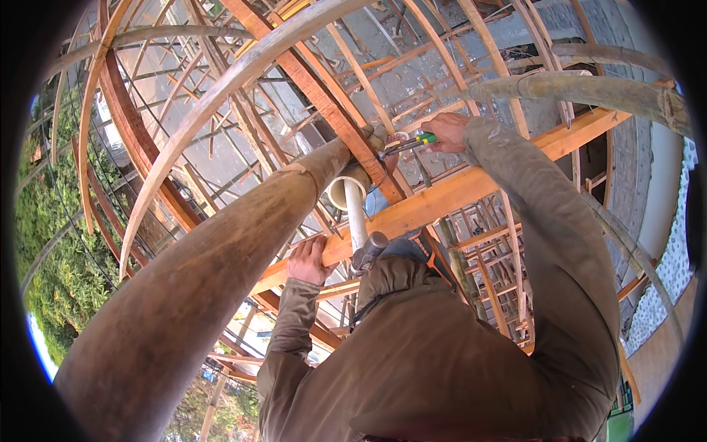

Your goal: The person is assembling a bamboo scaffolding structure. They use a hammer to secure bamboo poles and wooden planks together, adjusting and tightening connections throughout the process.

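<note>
My right hand [446,132] is closed around the green and yellow handles of pliers [426,138]. Their dark jaws point left, toward where a thick bamboo pole [250,221] meets a reddish upright timber [331,110]; what they grip there is too small to tell. Lower and to the left, my left hand [308,259] wraps its fingers over a long orange-brown wooden beam [412,210] that crosses in front of me. Between my hands, a hammer [368,253] hangs by my body, its pale handle passing through a cream ring [346,193].
An orange-handled tool [433,258] sits at my waist. More bamboo poles [574,90] and a curved pale pole [236,81] cross around me. Far below lie a grey floor [368,37] and timber framing. Green trees [59,236] stand at left, a pale wall [655,177] at right.
</note>
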The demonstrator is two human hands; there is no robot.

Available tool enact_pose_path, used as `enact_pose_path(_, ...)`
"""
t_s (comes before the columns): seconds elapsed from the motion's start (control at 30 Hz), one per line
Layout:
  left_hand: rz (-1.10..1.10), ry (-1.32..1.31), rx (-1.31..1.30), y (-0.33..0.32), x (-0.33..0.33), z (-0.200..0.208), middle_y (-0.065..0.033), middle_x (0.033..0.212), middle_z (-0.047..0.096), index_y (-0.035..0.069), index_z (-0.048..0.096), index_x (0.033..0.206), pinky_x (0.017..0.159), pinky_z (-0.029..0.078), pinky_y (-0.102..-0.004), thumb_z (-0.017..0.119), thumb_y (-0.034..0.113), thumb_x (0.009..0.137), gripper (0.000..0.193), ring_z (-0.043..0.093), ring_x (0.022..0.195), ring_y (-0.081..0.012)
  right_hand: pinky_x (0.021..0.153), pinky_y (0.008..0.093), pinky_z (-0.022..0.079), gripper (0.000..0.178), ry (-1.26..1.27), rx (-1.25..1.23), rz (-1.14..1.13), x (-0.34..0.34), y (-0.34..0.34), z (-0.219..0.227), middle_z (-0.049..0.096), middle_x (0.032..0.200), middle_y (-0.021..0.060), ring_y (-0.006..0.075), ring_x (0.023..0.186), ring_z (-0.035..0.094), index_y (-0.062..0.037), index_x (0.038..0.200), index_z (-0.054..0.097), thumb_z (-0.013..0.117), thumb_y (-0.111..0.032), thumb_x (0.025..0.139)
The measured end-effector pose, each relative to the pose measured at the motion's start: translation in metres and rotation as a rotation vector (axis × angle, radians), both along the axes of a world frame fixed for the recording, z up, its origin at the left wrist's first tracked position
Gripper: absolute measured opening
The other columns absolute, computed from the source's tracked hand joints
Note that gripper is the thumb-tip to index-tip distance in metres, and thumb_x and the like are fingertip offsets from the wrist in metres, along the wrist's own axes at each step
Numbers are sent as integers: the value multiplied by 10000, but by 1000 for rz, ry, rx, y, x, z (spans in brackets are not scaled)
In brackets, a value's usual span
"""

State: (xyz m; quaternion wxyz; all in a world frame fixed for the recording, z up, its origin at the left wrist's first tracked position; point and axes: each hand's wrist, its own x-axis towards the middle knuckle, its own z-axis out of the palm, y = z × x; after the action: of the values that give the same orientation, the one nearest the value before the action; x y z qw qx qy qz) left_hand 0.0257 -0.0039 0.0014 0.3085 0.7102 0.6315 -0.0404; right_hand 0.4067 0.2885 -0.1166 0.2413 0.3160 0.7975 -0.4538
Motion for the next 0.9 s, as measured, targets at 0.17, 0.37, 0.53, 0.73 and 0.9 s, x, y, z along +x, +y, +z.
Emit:
enact_pose_path(0.17, -3, -14, 63, 0, 1, -2, -150, 1110, 693, 31, 625, 1207, 838, 559, -436, 873, 338, 681, 657, 678, 990, -342, 910, 510, 524, 419, -76, 53, -2, -6, 4, 12, 705, 1013, 216, 414, 1033, 674, -47, 1113, 678, 740, -399, 894)
enact_pose_path(0.37, -20, 9, 54, 1, 1, -2, -132, 1084, 683, 44, 618, 1216, 809, 554, -431, 879, 336, 668, 673, 675, 961, -334, 941, 514, 521, 381, -87, 33, 0, -6, 2, 22, 711, 1051, 218, 403, 1067, 675, -56, 1083, 712, 733, -387, 896)
enact_pose_path(0.53, -39, 7, 67, 4, 1, -2, -120, 1086, 701, 46, 634, 1191, 811, 564, -423, 863, 368, 682, 644, 686, 943, -324, 935, 494, 536, 360, -149, -33, 21, -4, 1, 31, 711, 1062, 244, 401, 1047, 689, -27, 1082, 714, 744, -325, 882)
enact_pose_path(0.73, -33, -12, 50, 2, -1, -3, -122, 1108, 683, 47, 612, 1236, 825, 558, -430, 888, 304, 649, 698, 667, 970, -332, 894, 472, 564, 328, -230, -8, 3, -8, -4, 82, 721, 1059, 232, 412, 1012, 704, -26, 1082, 736, 753, -266, 860)
enact_pose_path(0.9, -43, -17, 64, 2, -1, -5, -122, 1107, 688, 39, 618, 1228, 822, 562, -432, 886, 340, 668, 690, 670, 968, -334, 790, 466, 606, 283, -265, 253, 257, -42, 20, 118, 741, 1065, 184, 346, 998, 736, -58, 1086, 753, 749, -220, 853)
